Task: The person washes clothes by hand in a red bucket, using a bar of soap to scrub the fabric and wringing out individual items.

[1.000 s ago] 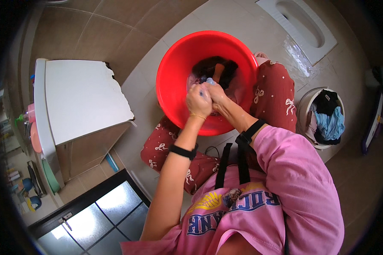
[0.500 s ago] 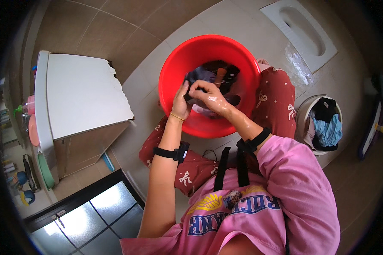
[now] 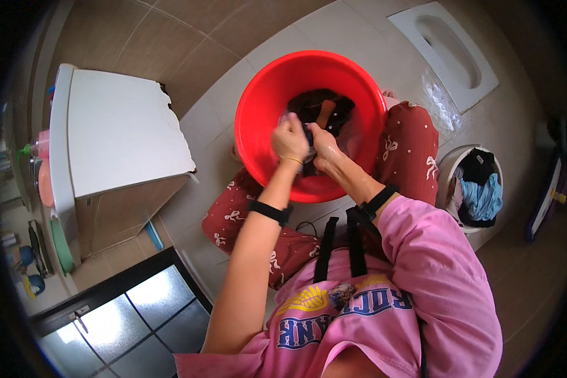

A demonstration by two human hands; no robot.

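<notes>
A large red basin (image 3: 253,107) stands between my knees, with wet dark clothes (image 3: 309,101) and some water in it. On those clothes lies a narrow brown piece (image 3: 326,113); its kind is unclear. My left hand (image 3: 290,140) is closed in a fist over the basin, on a dark wet cloth (image 3: 308,133) that shows only in part. Close beside it, my right hand (image 3: 326,148) grips the same cloth, thumb and fingers folded. Most of the cloth is hidden by my hands.
A white bucket (image 3: 446,183) of black and light blue clothes stands to the right. Beyond it, a squat toilet (image 3: 453,57) is set in the tiled floor. A white-topped cabinet (image 3: 123,129) stands at left, near a dark-framed glazed panel (image 3: 151,315).
My left hand has turned over and moved right, its fingers now folded. My right hand has shifted slightly right. The dark cloth is now bunched smaller between them.
</notes>
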